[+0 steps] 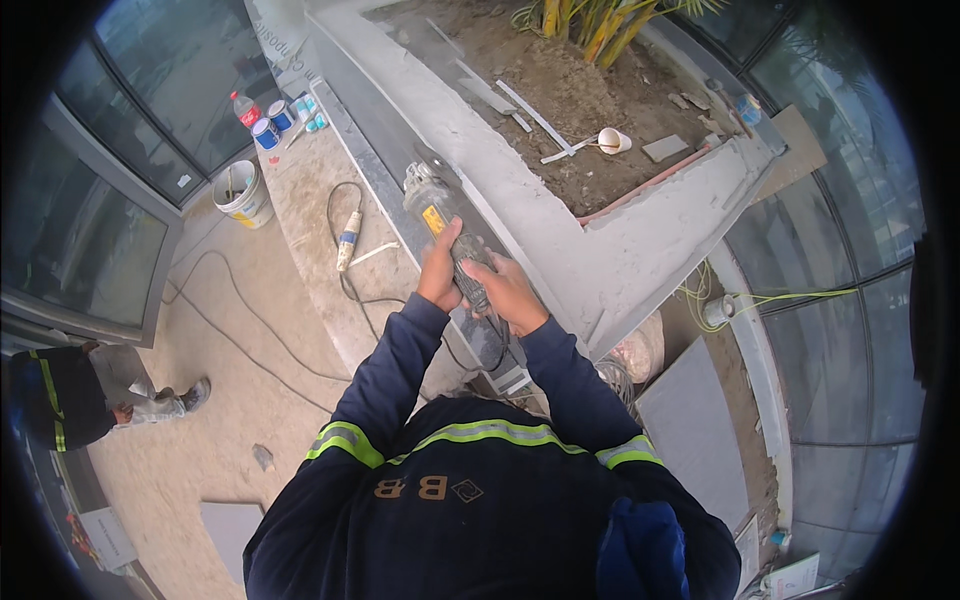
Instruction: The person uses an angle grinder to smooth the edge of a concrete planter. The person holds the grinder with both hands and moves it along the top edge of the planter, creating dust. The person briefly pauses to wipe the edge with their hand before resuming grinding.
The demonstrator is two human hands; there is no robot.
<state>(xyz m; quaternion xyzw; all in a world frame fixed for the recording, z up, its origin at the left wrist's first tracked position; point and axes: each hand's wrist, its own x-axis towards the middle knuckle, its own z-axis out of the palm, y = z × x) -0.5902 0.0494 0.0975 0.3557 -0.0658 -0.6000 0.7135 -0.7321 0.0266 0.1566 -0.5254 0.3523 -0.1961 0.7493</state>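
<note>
A dusty angle grinder (428,200) with a yellow label is in both my hands, its head pointing away from me over the grey stone facing (385,170) of a raised planter. My left hand (438,270) wraps round the middle of its body. Closer to me, my right hand (508,292) is closed round the rear part. The disc is hard to make out; dust or blur covers the tool's head. A dark cord (462,365) loops down from the grinder's back end.
Left on the ledge lies a white-and-blue cable connector (349,240). Beyond it are blue cans (265,133), a bottle (245,110) and a white bucket (243,195). Another person (75,395) is at far left. The planter's soil (560,130) holds a white cup (614,141) and offcuts.
</note>
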